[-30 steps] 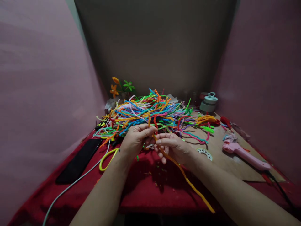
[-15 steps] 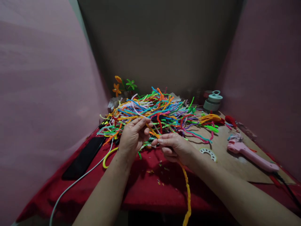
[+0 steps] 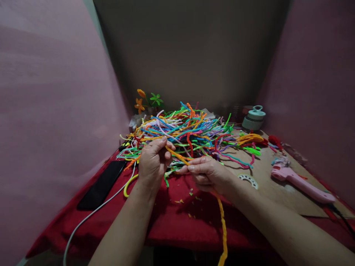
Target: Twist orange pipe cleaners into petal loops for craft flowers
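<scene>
My left hand (image 3: 153,162) pinches the upper end of an orange pipe cleaner (image 3: 222,225) between thumb and fingers. My right hand (image 3: 209,174) is closed round the same orange pipe cleaner a little further along. The strand runs between both hands, then hangs down from under my right hand past the table's front edge. Both hands hover just in front of a big heap of many-coloured pipe cleaners (image 3: 191,133) on the red cloth (image 3: 172,221).
A black phone (image 3: 101,184) and a white cable (image 3: 91,214) lie at the left, with a yellow loop (image 3: 128,184) beside them. A pink glue gun (image 3: 302,183) rests on a brown board (image 3: 274,192) at the right. Pipe-cleaner flowers (image 3: 146,101) and a pale green tape holder (image 3: 253,118) stand at the back.
My left hand has slid up and left along the orange pipe cleaner, stretching it between the hands. The free tail swung from pointing right to hanging straight down.
</scene>
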A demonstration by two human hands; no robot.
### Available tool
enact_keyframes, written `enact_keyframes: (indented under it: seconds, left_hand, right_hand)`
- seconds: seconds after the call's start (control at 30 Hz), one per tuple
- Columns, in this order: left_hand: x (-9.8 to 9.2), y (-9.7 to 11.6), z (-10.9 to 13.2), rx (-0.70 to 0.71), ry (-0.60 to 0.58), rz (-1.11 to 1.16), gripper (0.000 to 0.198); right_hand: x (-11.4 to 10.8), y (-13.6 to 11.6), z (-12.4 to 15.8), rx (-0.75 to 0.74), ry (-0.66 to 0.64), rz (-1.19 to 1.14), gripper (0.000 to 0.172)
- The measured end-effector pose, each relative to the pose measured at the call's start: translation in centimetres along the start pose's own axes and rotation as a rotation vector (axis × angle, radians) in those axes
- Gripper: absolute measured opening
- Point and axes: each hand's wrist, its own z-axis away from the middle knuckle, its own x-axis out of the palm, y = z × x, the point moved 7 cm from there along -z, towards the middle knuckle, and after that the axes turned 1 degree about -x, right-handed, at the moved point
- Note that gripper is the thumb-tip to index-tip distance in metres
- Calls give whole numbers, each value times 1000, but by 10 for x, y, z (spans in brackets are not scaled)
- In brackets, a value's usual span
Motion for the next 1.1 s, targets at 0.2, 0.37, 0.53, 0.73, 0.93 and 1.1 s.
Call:
enact_keyframes:
  seconds: [0.2, 0.37, 0.53, 0.73, 0.93, 1.1]
  left_hand:
    - [-6, 32, 16, 430, 173, -470, 24]
    - [6, 50, 25, 741, 181, -958, 33]
    - [-2, 37, 7, 514, 125, -932, 37]
    - [-46, 39, -15, 387, 329, -454, 30]
    - [-72, 43, -30, 316, 356, -53, 26]
    - [-28, 26, -24, 53, -88, 28, 50]
  right_hand:
    - [6, 1, 3, 40, -37, 14, 16]
    - [3, -2, 2, 38, -46, 33, 17]
    - [-3, 0, 1, 69, -75, 15, 18]
    - [-8, 13, -2, 166, -123, -76, 20]
    - [-7, 14, -4, 164, -122, -100, 19]
    - [-13, 4, -7, 75, -8, -179, 19]
